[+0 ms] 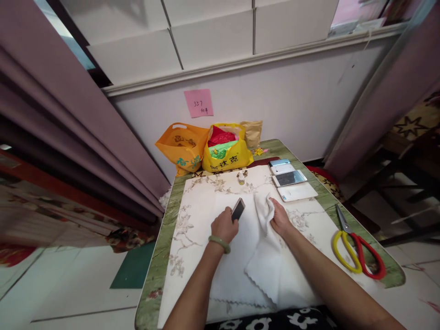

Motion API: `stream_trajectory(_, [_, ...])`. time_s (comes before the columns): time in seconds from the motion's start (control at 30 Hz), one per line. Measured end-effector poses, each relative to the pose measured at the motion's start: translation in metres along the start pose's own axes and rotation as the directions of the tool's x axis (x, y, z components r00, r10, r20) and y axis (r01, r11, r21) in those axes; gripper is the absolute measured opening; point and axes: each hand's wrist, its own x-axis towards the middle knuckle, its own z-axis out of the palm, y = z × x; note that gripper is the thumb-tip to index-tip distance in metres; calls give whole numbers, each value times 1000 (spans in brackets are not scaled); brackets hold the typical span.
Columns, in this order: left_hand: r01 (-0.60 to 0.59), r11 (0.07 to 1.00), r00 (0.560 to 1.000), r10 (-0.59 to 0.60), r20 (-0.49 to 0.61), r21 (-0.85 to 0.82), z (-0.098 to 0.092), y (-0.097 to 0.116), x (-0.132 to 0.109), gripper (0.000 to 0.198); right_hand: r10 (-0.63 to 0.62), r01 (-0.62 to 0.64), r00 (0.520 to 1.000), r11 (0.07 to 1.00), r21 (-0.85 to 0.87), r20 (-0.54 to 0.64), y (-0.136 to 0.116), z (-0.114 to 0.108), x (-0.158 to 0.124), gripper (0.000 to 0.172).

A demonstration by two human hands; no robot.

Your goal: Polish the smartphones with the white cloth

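Note:
My left hand (224, 225), with a green bangle on the wrist, is closed round a dark phone (238, 209) held tilted above the table's middle. Just right of it, my right hand (280, 219) grips a bunched fold of a white cloth (264, 263) with scalloped edges. The rest of the cloth lies spread over the floral table cover (192, 215) toward me. The two hands are a short gap apart.
Several phones (292, 182) lie in a row at the back right. Yellow-and-red scissors (355, 250) rest near the right edge. Two orange-yellow bags (206, 151) stand at the back against the wall, with a small bottle (241, 176) before them. Curtains hang at both sides.

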Motion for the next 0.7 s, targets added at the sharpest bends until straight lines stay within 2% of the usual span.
stream_trajectory(0.07, [47,999,998,-47,43,-6,-2,5,17,25,-8,8,1000,1000,12,-1,0,1,-2,35])
stream_trajectory(0.13, [70,994,997,-68,25,-86,-2,6,31,20,-14,14,1000,1000,26,-8,0,3,-4,34])
stream_trajectory(0.23, [1,981,1000,-3,-11,-193,0,2,37,12,-12,13,1000,999,42,-17,-1,3,-5,31])
stream_trajectory(0.3, [-63,967,997,50,-56,-248,3,0,30,11,-7,8,1000,999,48,-21,-1,3,-5,31])
stream_trajectory(0.37, [-128,918,983,68,-169,-374,9,-2,18,16,-1,3,1000,999,52,-26,0,3,-3,31])
stream_trajectory(0.43, [-236,775,942,34,-333,-587,18,-2,6,20,6,-5,1000,999,53,-29,0,3,-2,31])
stream_trajectory(0.47, [-277,702,927,16,-375,-655,23,-3,1,21,10,-9,999,999,53,-30,0,4,-2,31])
stream_trajectory(0.5, [-301,643,919,-1,-393,-705,28,-3,-3,23,13,-11,999,999,52,-31,-1,4,-2,31])
stream_trajectory(0.57, [-301,585,923,-20,-384,-753,35,-3,-7,24,39,-38,999,998,47,-29,-7,8,-5,31])
stream_trajectory(0.7, [-288,570,923,-50,-382,-770,34,4,-10,26,141,-140,990,990,-26,9,-30,29,-21,35])
